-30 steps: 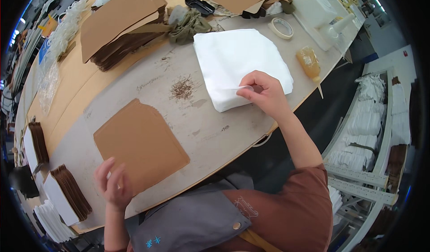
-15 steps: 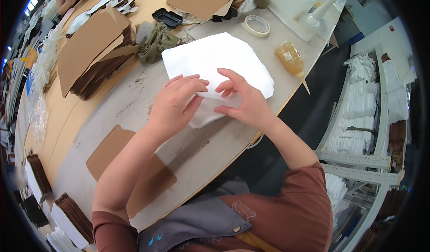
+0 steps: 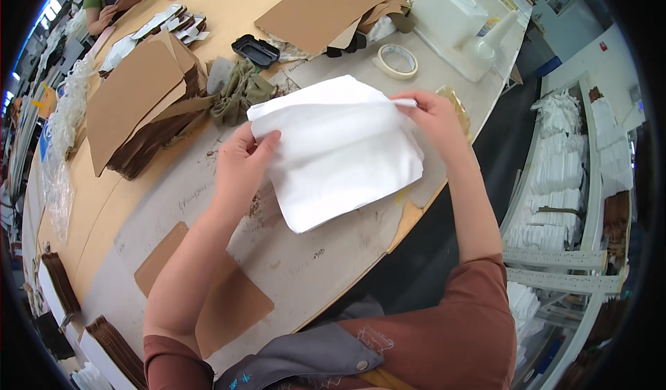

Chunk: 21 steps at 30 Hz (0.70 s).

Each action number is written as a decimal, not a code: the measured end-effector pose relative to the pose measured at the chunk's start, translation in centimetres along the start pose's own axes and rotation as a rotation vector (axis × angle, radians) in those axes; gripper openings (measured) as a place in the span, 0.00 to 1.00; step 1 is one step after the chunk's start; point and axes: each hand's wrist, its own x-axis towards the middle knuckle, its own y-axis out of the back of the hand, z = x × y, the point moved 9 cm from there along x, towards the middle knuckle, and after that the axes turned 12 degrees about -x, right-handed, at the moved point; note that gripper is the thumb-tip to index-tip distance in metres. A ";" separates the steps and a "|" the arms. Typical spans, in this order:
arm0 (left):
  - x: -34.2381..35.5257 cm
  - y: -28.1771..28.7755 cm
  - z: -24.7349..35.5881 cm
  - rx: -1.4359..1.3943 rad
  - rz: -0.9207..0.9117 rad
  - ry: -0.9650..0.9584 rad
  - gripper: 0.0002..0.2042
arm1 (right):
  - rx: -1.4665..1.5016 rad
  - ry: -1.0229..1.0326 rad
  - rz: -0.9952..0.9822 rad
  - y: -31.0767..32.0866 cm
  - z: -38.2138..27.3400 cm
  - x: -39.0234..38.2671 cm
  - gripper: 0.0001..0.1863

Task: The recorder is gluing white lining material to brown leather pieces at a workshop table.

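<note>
A white sheet (image 3: 340, 164), thin and slightly rippled, spans the space between my hands above the work table (image 3: 312, 265). My left hand (image 3: 243, 157) pinches its left edge, thumb on top and fingers underneath. At the upper right corner, my right hand (image 3: 437, 116) grips the sheet between thumb and fingers, where the edge is bunched. Whether this is one layer or several, I cannot tell. Partly hidden behind my right hand is an amber plastic bottle (image 3: 454, 102).
Brown cut panels (image 3: 128, 98) are stacked at left, others (image 3: 326, 8) farther back. Near them are olive cloth (image 3: 236, 102), a black case (image 3: 254, 51), a tape roll (image 3: 388, 71) and a white container (image 3: 447, 15). A brown panel (image 3: 236, 307) lies under my left forearm. Another person (image 3: 104, 15) works far left.
My hands have moved apart, the right one up and to the right. They now hold the white sheet by opposite sides, and its lower edge sits nearer to me.
</note>
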 end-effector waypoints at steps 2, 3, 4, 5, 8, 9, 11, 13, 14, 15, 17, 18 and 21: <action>0.7 0.5 -0.1 0.012 0.028 0.029 0.13 | 0.085 -0.066 -0.013 -1.2 1.4 2.2 0.13; 0.9 0.8 -0.4 0.022 0.053 0.064 0.16 | 0.113 -0.050 0.009 -1.8 2.4 3.2 0.15; 1.0 0.8 -0.3 0.021 0.055 0.061 0.16 | 0.144 -0.034 0.027 -2.2 2.4 3.9 0.17; 0.8 0.9 -0.4 0.061 0.067 0.087 0.19 | 0.144 -0.031 0.027 -2.4 2.5 4.0 0.17; 0.6 1.5 -0.9 0.086 0.087 0.091 0.26 | -0.038 -0.011 -0.012 -3.1 1.3 3.8 0.22; 0.6 1.5 -1.0 0.066 0.080 0.067 0.28 | -0.043 -0.013 0.004 -3.0 1.0 3.6 0.23; 0.5 1.6 -1.0 0.057 0.081 0.072 0.29 | -0.050 -0.016 0.017 -3.0 0.7 3.3 0.24; 0.4 1.6 -0.9 0.046 0.080 0.074 0.30 | -0.030 0.002 0.013 -3.0 0.4 3.3 0.27; 0.3 1.4 -0.7 0.068 0.070 0.079 0.30 | -0.032 0.002 0.012 -3.0 0.4 3.2 0.27; 0.2 1.4 -0.5 0.090 0.063 0.084 0.30 | -0.109 0.004 0.048 -2.7 0.3 3.1 0.28; 0.2 1.2 -0.2 0.100 0.055 0.097 0.30 | -0.188 0.007 0.084 -2.4 0.3 3.1 0.29; 0.1 1.1 -0.1 0.112 0.050 0.111 0.31 | -0.160 -0.031 0.185 -1.6 0.7 3.0 0.30; 0.3 0.3 0.0 0.131 0.016 0.119 0.31 | -0.332 0.198 0.342 -0.4 -2.6 1.7 0.32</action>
